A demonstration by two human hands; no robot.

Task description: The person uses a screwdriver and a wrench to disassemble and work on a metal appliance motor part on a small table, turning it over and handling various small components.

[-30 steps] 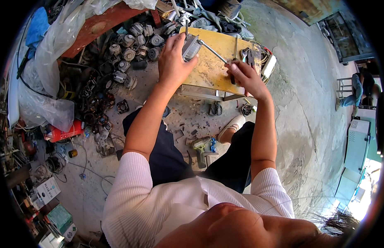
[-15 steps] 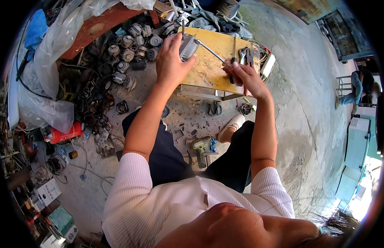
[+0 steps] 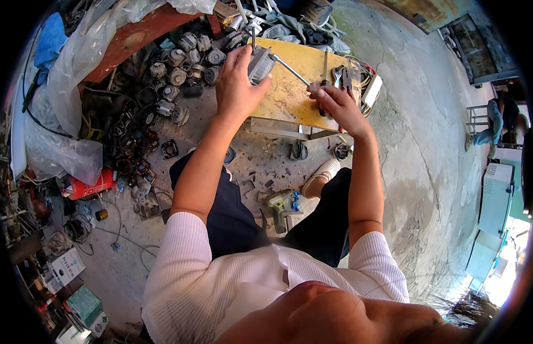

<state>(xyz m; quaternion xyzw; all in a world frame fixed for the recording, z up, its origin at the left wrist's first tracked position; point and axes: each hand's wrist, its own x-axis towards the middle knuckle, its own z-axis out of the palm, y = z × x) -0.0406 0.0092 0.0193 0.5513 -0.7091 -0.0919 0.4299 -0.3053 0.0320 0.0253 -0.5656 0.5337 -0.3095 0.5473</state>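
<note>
My left hand [image 3: 239, 86] grips a small grey metal motor [image 3: 259, 67] at the table's near left corner, a thin shaft [image 3: 253, 37] standing up from it. The fingers behind the motor are hidden. In my right hand [image 3: 340, 106] is the handle end of a long silver socket wrench [image 3: 292, 70]. Its bent head meets the right side of the motor; whether it sits on a fastener is too small to tell. Beyond my right fingers, a screwdriver [image 3: 325, 71] and dark-handled pliers [image 3: 346, 77] lie on the yellow tabletop [image 3: 278, 100].
Several used motors [image 3: 177, 76] are heaped on the floor to the left, beside clear plastic sheeting [image 3: 60, 114]. A green cordless drill [image 3: 278, 202] stands between my feet. Cables and a white power strip [image 3: 371, 90] are at the table's right edge. A seated person [image 3: 496, 123] is far right.
My right hand has turned a little, its knuckles rolling over the wrench handle. The wrench head stays at the motor, and my left hand has barely moved.
</note>
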